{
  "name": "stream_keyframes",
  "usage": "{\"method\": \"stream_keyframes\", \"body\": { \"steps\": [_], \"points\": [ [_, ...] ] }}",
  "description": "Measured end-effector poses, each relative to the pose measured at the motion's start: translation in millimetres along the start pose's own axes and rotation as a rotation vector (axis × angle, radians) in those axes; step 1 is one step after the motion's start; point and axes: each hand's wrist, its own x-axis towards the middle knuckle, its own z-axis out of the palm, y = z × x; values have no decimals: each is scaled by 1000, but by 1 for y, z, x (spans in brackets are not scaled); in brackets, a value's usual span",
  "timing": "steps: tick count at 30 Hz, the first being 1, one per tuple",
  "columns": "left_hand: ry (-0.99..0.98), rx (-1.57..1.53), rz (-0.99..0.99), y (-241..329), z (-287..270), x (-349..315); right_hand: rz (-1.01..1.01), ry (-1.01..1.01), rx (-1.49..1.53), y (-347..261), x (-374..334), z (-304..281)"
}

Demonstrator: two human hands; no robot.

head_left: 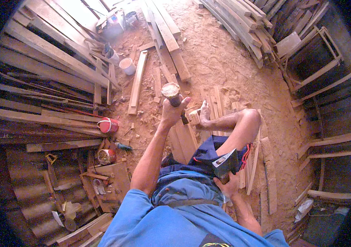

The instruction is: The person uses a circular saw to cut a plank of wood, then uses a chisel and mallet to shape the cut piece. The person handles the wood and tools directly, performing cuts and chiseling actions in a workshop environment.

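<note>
My left hand (173,110) is closed around a chisel (171,89) with a dark, thick handle and a pale, battered top end. Its dark blade shows below the fist, close to a small wooden block (193,117) and some boards (182,142). I cannot tell whether the blade touches wood. By my right thigh, my right hand (229,184) grips what looks like a hatchet (226,163); its dark, wedge-shaped head has a shiny edge face, and the fingers cover most of its handle. My bare foot (204,112) rests beside the block.
Lumber (52,74) is stacked along the left, with more planks (237,24) at the far right. A red bucket (108,125), a white bucket (127,66) and a green-handled tool (123,146) stand or lie left. Wooden frames (334,146) line the right. Sawdust covers the ground.
</note>
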Motion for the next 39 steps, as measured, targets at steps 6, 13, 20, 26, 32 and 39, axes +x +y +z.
{"method": "stream_keyframes", "body": {
  "steps": [6, 13, 20, 26, 32, 39],
  "points": [
    [-57, -75, 36, -10, 2, 3, -11, -14, -23, -3, 2, -3],
    [-123, 168, 101, 2, 1, 8, -65, -21, -68, 3, 7, -2],
    [14, 203, 14, 14, 16, 8, -32, -50, -110, 14, 6, 5],
    [-94, 160, -52, 16, 17, 1, 57, -131, -180, 6, 4, -4],
    [-123, -73, -21, 7, 18, -8, 64, -246, -24, -35, 21, -42],
    [-135, -31, 100, -1, 18, -6, 11, -222, 297, -123, 88, -86]
  ]
}}
